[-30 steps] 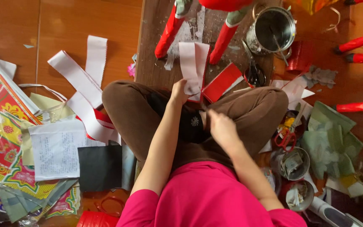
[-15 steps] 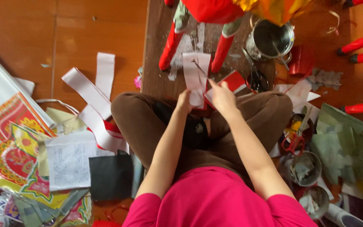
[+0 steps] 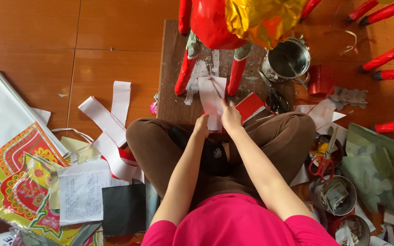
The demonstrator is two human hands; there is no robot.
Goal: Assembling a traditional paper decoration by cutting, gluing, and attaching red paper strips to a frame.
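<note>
I sit cross-legged on the floor in brown trousers and a pink top. My left hand (image 3: pixel 202 126) and my right hand (image 3: pixel 230 116) both grip the lower end of a white paper strip (image 3: pixel 212 96) that lies upright on a dark wooden board (image 3: pixel 172 77). Red paper (image 3: pixel 251 105) lies just right of the strip. A red and gold paper figure (image 3: pixel 233 20) stands on red legs at the board's far end.
A metal pot (image 3: pixel 288 59) and black scissors (image 3: pixel 274 98) sit on the board's right. Red-handled scissors (image 3: pixel 323 161) and tins (image 3: pixel 338 197) lie to my right. White scalloped strips (image 3: pixel 108 120), patterned paper (image 3: pixel 23 177) and a black sheet (image 3: pixel 124 208) lie left. Red sticks (image 3: pixel 391 52) at far right.
The view tilted forward, showing more of the figure. My right hand moved from my lap up to the strip, and both hands now hold its lower end.
</note>
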